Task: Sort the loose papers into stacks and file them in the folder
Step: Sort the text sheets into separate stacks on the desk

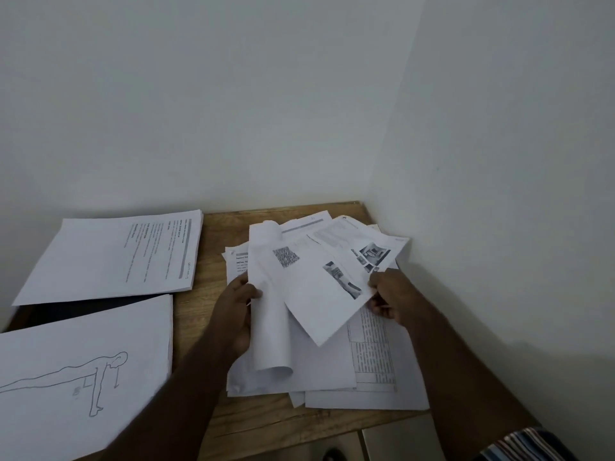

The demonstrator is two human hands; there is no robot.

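Two sorted stacks of white printed papers (113, 257) lay at left; left hand (233, 314) gripped a curled sheet (269, 327), right hand (389, 297) pinched a photo-printed page (319, 287) over the unsorted heap (366, 377).

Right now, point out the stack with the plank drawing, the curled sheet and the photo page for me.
plank stack (66, 377): head view, on the top sheet's figure drawing.
curled sheet (271, 331): head view, mid-length of the roll gripped by the left hand.
photo page (319, 294): head view, centre of the page pinched by the right hand.
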